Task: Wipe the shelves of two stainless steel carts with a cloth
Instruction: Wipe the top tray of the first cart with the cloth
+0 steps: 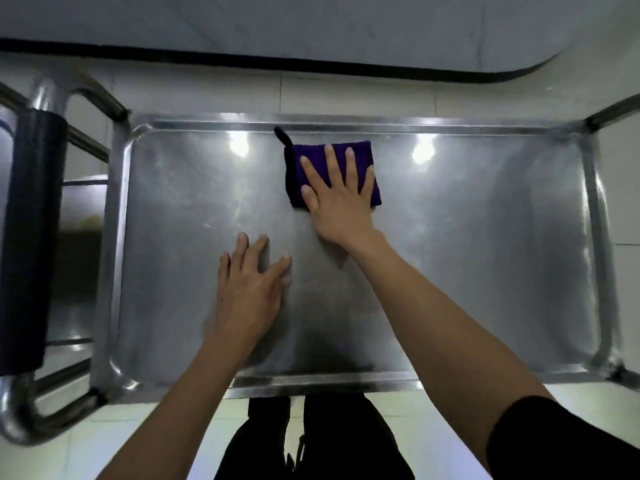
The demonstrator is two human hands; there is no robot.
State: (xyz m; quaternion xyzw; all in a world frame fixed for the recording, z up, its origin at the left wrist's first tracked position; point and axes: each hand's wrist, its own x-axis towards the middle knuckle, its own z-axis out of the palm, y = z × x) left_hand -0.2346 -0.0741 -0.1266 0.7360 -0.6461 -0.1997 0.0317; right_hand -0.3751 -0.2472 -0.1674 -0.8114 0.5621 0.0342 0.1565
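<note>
Nearest the camera, the person's dark trousers (325,441) stand on pale floor tiles (114,441) just short of the cart's near rim. Both bare forearms reach forward over that rim, the right one ending in a black sleeve (568,441) at the lower right.

The left hand (251,289) lies palm down on the top shelf (467,265) of the stainless steel cart, fingers extended and slightly spread, holding nothing; it sits a little left of the shelf's middle, toward the near half. The left forearm crosses the near rim at a slant.

Farther out, the right hand (341,199) is flat and open, fingers fanned, pressing down on a folded purple cloth (372,157) rather than gripping it. The cloth lies on the shelf near the far rim, about midway along its length, with a dark loop (281,135) pointing toward that rim.

The shelf is a shallow tray with a raised lip and rounded corners. Bare metal stretches wide to the right of the cloth and to the left of both hands. At the left end stands the tubular push handle with a black grip (31,237). Beyond the far rim run floor tiles, a dark baseboard (311,62) and a pale wall (277,19).
</note>
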